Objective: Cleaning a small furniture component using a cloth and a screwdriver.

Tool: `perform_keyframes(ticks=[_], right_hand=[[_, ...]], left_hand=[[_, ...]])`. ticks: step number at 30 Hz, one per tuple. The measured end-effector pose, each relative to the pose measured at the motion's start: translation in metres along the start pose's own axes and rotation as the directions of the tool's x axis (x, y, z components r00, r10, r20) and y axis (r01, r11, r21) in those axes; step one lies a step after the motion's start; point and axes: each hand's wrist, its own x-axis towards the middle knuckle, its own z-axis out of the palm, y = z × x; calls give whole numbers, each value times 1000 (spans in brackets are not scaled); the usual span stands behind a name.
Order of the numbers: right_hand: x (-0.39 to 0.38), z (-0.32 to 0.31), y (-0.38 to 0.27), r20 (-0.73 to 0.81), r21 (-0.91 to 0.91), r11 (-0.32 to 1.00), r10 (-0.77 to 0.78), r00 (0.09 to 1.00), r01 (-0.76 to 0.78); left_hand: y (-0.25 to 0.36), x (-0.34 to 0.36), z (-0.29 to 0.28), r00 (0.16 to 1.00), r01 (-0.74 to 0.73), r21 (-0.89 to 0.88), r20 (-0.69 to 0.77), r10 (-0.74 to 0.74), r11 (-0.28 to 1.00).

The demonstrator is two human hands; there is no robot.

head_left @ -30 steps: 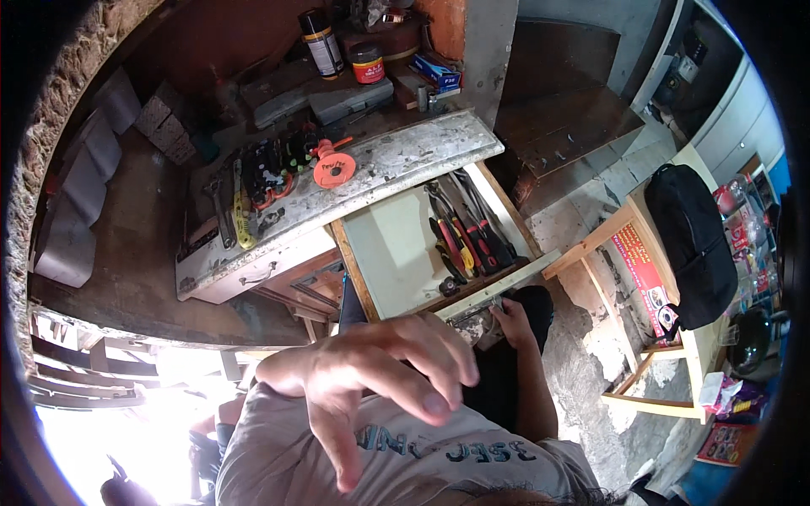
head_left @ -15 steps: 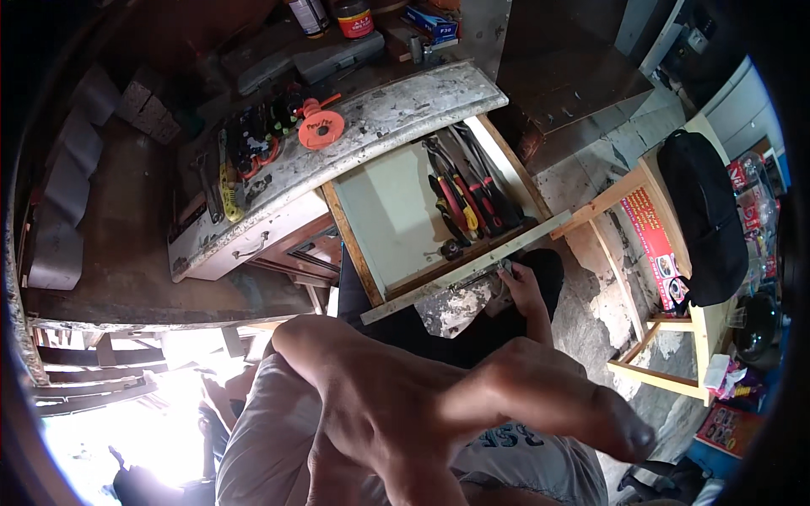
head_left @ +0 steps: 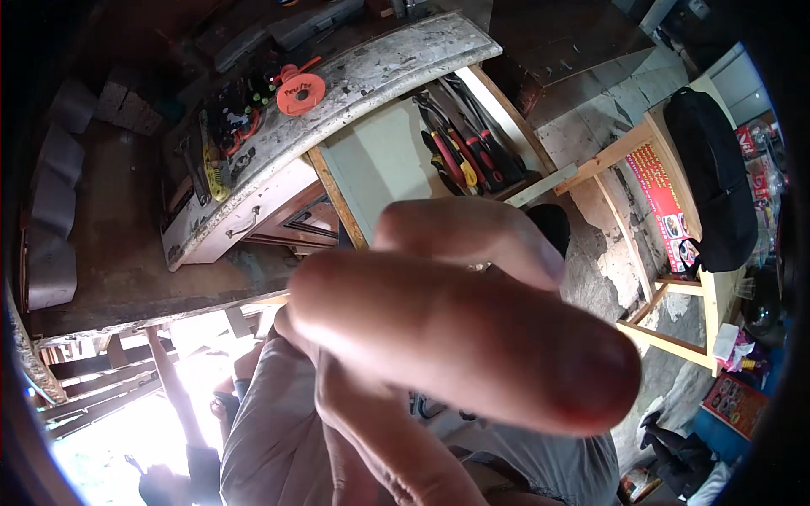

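Note:
My left hand (head_left: 456, 337) looms very close in the head view, its fingers bent at the knuckles and pointing right. No object shows in it. It covers my lap and the front part of a pulled-out drawer (head_left: 371, 164). My right hand cannot be seen now. On the drawer's right side lie several pliers (head_left: 462, 156) with red, yellow and black handles. Above the drawer, the worn white top (head_left: 384, 72) carries an orange spool (head_left: 301, 93), a yellow-handled tool (head_left: 213, 169) and a row of dark hand tools.
A wooden chair (head_left: 612, 169) stands to the right, with a black bag (head_left: 713, 173) hung on it. A shut drawer's metal handle (head_left: 245, 221) sticks out on the left. Another person's bare limb (head_left: 173, 388) shows at the lower left, against bright light.
My left hand has come up closer, its fingers now over the drawer front. My right hand, seen earlier at the drawer's front edge, is out of sight. The view has shifted slightly.

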Motion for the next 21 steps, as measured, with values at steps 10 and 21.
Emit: perform_keyframes(ticks=[10, 21], right_hand=[[8, -13, 58, 33, 34, 996, 77, 997, -78], [-3, -1, -3, 32, 65, 995, 78, 996, -80]], left_hand=[[-46, 26, 1, 979, -12, -139, 198, 40, 990], [-17, 16, -20, 990, 36, -185, 137, -10, 982]])
